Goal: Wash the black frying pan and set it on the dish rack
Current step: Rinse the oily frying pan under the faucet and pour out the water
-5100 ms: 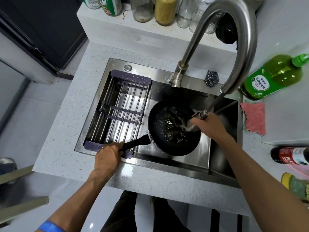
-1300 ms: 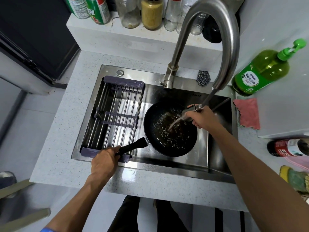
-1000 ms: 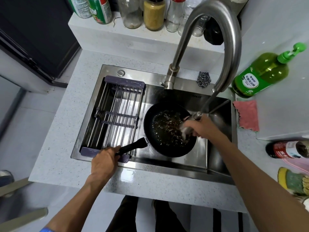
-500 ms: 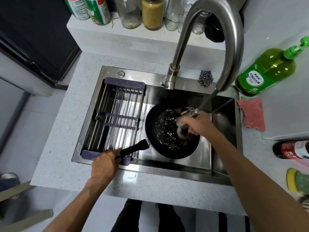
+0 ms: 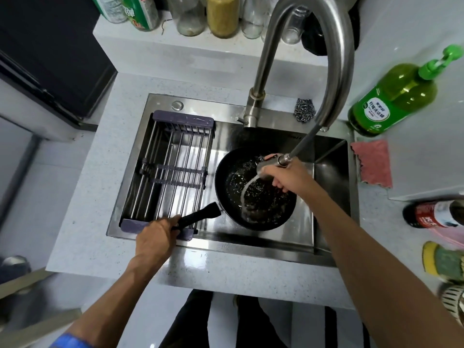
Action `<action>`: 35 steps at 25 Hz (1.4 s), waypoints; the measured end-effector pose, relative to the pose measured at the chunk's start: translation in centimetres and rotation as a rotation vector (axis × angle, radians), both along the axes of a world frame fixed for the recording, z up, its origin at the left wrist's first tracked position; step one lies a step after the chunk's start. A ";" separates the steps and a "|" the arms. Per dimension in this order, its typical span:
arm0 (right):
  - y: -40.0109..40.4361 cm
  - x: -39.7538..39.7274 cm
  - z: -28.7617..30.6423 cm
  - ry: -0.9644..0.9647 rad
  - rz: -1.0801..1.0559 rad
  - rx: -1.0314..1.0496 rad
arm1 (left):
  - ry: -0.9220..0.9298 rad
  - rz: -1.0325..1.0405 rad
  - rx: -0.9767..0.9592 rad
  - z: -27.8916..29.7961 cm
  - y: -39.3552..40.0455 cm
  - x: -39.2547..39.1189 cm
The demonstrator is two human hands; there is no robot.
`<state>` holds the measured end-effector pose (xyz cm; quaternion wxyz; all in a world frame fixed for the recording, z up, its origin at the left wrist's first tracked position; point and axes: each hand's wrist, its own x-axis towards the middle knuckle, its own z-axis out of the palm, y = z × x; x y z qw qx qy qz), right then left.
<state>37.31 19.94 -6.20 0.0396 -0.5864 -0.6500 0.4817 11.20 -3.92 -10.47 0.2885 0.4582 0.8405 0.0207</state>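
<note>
In the sink point(image 5: 331, 156), to the right of the rack point(image 5: 173, 177), the pan point(image 5: 253, 197) sits with its black handle point(image 5: 198, 217) pointing down-left across the rack's near corner. The left hand point(image 5: 155, 237) is clamped on the end of that handle — fingers curled round it from above, thumb side toward the pan, the knuckles over the rack's purple front bar. The right hand point(image 5: 288, 174) hovers over the pan's upper right rim and grips the sprayer point(image 5: 270, 165), fingers wrapped round its grey head where the hose point(image 5: 303, 141) comes out of the tap point(image 5: 324, 46). A stream of water point(image 5: 244, 194) curves from the sprayer down into the pan and strikes near its lower edge; the pan's floor glistens with wet specks and foam. So the pan lies between the two hands: the left at the tip of its handle, the right above its bowl, not touching it as far as can be seen.

The rack spans the left half of the sink, its steel rods bare. On the surface behind the sink lies a steel scourer point(image 5: 305, 111) just beside the tap's base; to the right stand a green soap bottle point(image 5: 394, 96) and a pink cloth point(image 5: 374, 162) — the cloth at the sink's right rim. Jars point(image 5: 222, 16) line the shelf at the back.
</note>
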 end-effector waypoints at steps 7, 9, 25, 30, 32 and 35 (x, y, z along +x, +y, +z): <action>-0.8 0.7 0.0 0.047 0.006 -0.067 | 0.020 -0.011 -0.008 0.1 0.1 0.4; 0.0 -0.9 -0.4 0.059 -0.039 -0.042 | 0.024 -0.018 -0.001 0.0 0.1 0.3; -1.2 2.8 -0.2 0.040 -0.030 -0.029 | 0.014 -0.014 -0.009 0.2 0.4 0.4; -0.5 -2.9 -0.5 0.294 -0.131 -0.140 | 0.036 -0.021 -0.030 0.4 0.6 0.5; 0.9 -2.6 -0.5 0.299 -0.209 -0.105 | 0.034 -0.022 -0.023 0.4 0.6 0.6; 2.1 -1.5 -0.7 0.261 -0.256 -0.064 | 0.036 -0.014 -0.014 0.3 0.5 0.6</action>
